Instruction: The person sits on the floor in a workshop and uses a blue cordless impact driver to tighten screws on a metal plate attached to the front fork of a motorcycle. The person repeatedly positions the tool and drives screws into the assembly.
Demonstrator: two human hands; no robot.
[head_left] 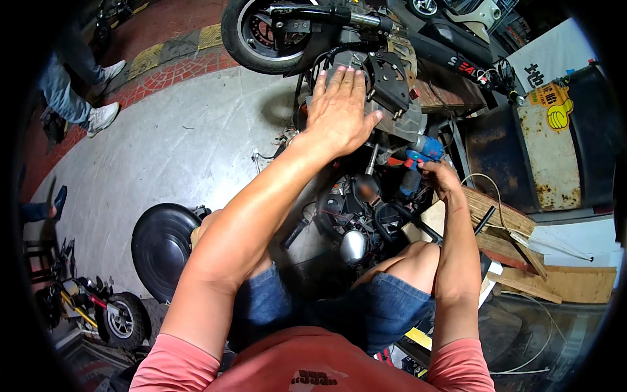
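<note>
My left hand [343,111] lies with fingers stretched out on the grey-black underside of a scooter [406,123]. Beside its fingertips is a black metal bracket [390,83]. Lower right, my right hand [442,176] is closed round the grip of a blue cordless power driver [428,149], whose nose points up and left against or close to the scooter's edge; whether it touches I cannot tell. A front wheel [264,39] with a black tyre sticks out at the top. Between my arms show handlebar parts, loose wires and a round mirror [353,246].
A round black stool seat [163,251] stands left of my knees. Wooden boards [503,225] and a thin cable lie to the right, below a rusty metal panel [545,157]. Another scooter [457,49] stands at the back right. A person's legs [68,95] are at the upper left.
</note>
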